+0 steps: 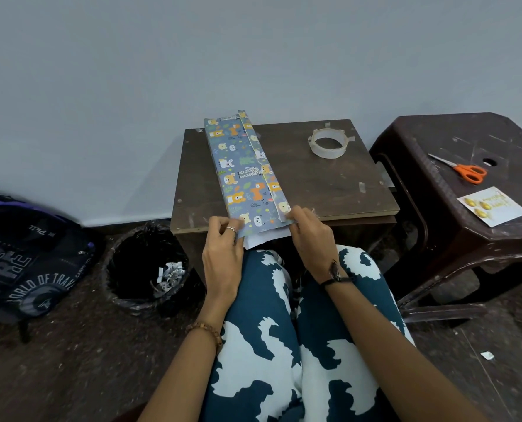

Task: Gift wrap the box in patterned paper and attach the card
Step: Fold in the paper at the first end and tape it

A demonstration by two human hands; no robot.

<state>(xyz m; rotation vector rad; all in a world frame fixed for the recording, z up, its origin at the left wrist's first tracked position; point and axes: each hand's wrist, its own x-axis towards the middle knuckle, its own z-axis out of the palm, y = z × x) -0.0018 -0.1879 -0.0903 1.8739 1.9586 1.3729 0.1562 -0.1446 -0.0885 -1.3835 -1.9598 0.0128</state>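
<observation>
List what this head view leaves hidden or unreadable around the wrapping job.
- The box: fully covered by the patterned paper, so its shape and ends are hidden.
- Card on the plastic stool: gold lettering too small to read.
- Left hand and right hand fingers cover the paper's near corners.
- Bin: dark, contents unclear.

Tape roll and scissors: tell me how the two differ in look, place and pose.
The tape roll is a pale, translucent ring; the scissors are slim metal blades with orange handles. The tape roll sits on the wooden table beside the wrapped box; the scissors lie on the dark plastic stool near the card. The scissors' blades are closed. Neither hand touches either.
</observation>
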